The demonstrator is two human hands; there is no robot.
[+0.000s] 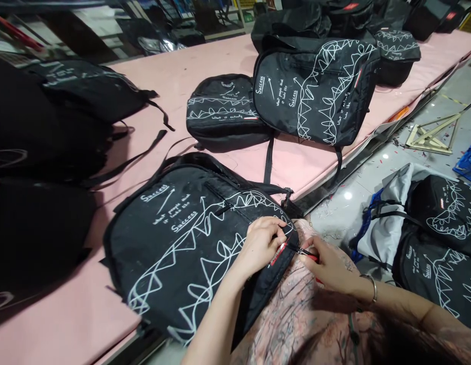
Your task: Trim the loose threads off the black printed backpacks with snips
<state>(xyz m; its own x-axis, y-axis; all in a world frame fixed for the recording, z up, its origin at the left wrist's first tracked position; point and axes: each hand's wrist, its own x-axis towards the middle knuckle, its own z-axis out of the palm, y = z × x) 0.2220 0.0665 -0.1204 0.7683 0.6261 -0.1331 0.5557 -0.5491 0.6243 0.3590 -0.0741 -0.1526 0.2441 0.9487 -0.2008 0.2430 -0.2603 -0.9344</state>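
Note:
A black backpack (162,253) printed with white scribbled lines and the word "Success" lies front panel up, partly on the pink table and partly over the lap. Resting on its right end, my left hand (263,241) has thumb and fingertips pinched together beside a small red label (278,253). What the pinch holds is too small to make out. My right hand (328,266) grips red-handled scissors (309,253). Their dark blades point left, close to the label and my left fingertips; whether the blades touch the fabric I cannot tell.
Two similar bags (315,96) lie farther back on the pink table (159,81). Dark bags (37,218) with loose straps are piled at the left. On the floor at right are more printed bags (440,248), a wooden frame (433,137) and a blue crate (469,162).

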